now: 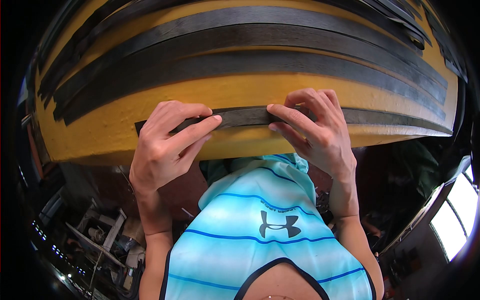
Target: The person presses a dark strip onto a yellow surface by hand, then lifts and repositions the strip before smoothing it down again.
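A long, narrow dark strip [245,117] lies along the near edge of the yellow table, bending slightly with the wide camera view. My left hand [167,142] has its thumb and forefinger closed on the strip left of the middle. Farther right, my right hand [320,127] pinches the same strip, thumb below and fingers curled over its upper edge. A short stretch of strip shows between the two hands. Its left end pokes out past my left knuckles, and its right part runs on to the table's right side.
Several wider dark strips with a grainy surface [260,60] lie side by side across the yellow table [240,86]. More strips are heaped at the far right [400,22]. Below left stands a wooden rack [107,235] with clutter; a bright window [455,215] is at lower right.
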A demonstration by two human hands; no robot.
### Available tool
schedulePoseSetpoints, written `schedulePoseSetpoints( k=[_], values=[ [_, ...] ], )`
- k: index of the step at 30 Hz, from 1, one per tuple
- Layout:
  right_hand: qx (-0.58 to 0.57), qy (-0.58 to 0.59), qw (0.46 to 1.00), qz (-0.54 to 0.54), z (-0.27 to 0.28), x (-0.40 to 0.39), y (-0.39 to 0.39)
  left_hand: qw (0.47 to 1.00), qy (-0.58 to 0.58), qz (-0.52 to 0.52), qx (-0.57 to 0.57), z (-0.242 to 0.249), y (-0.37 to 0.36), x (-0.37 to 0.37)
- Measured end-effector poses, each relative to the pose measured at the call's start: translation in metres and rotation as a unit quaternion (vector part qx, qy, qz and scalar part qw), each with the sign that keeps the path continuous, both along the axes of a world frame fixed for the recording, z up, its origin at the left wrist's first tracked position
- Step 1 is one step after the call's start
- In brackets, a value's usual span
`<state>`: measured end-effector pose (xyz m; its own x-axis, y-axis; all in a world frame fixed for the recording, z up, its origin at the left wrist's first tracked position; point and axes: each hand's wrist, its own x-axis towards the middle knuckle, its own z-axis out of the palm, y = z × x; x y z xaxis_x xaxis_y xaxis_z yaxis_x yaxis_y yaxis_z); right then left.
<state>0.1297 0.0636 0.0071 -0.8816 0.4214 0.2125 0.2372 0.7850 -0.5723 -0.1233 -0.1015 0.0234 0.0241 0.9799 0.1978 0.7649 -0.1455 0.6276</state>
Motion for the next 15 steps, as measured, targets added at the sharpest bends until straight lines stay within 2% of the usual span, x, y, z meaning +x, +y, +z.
schedulePoseSetpoints(
  k=[15],
  values=[
    [0.007,0.017,1.000,0.002,-0.0034,-0.0054,-0.0021,1.000,0.006,0.005,-0.001,-0.0009,0.0010,0.0008]
  ],
)
